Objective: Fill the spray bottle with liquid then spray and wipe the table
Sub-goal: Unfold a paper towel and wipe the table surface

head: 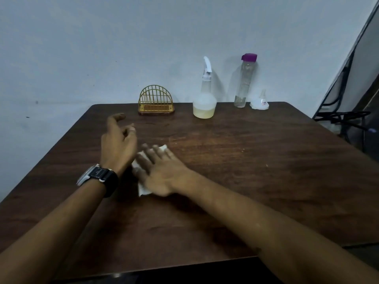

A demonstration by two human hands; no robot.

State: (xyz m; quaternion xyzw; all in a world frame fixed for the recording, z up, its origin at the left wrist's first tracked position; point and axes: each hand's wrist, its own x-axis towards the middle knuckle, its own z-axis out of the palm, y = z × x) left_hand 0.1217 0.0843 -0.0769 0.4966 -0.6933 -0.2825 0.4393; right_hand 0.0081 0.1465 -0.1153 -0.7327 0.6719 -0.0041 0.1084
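A dark wooden table (256, 160) fills the view. My right hand (162, 171) lies flat, fingers spread, pressing a white tissue (142, 190) onto the tabletop left of centre; most of the tissue is hidden under the palm. My left hand (119, 140), with a black watch on its wrist, hovers just left of it, fingers loosely apart and holding nothing. The spray bottle (205, 99) stands at the back centre, its round base holding a little yellowish liquid, its white trigger head on top.
A gold wire napkin holder (155, 103) stands at the back left of the spray bottle. A tall clear bottle with a purple cap (245, 80) and a small white funnel (260, 101) stand at the back right. Black cables and a frame (344, 115) are beyond the table's right edge.
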